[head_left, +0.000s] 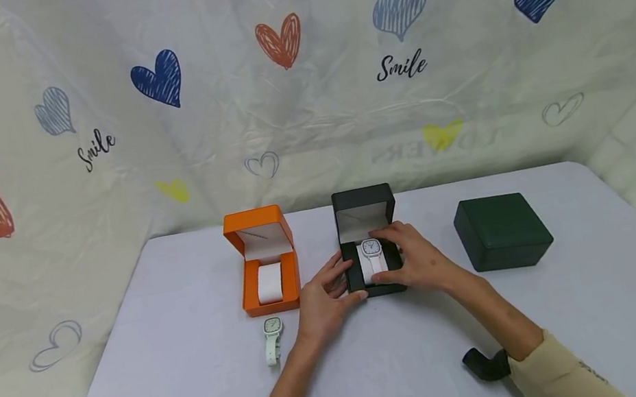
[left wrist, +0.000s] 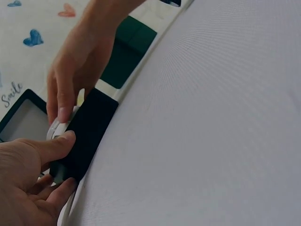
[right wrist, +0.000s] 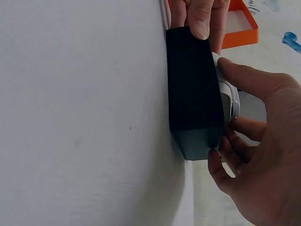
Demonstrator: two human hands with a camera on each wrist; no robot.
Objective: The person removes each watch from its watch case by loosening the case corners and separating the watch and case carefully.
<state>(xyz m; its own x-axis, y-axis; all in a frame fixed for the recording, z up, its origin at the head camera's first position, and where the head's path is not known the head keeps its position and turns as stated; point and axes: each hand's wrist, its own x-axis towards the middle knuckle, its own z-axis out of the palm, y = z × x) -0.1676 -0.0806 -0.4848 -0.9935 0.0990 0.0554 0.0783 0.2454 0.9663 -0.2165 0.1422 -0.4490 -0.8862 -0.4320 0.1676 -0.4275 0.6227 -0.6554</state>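
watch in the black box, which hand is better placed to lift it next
Probably the right hand: it spans the watch, while the left hand holds the black box's side.

Both sleeves (head_left: 567,374) run off the bottom of the head view, and the white watch (head_left: 372,248) mid-frame is way too tiny to read the time off. Upper right of the right-wrist shot, the orange box (right wrist: 241,40) gets chopped by the top edge, partly blocked by the left hand (right wrist: 201,19).

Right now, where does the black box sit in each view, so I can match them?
Head: black box, just right of centre and below the middle, lid open.
Left wrist: black box, left of centre.
Right wrist: black box, right of centre.
Shared landmark: the white watch at its opening.
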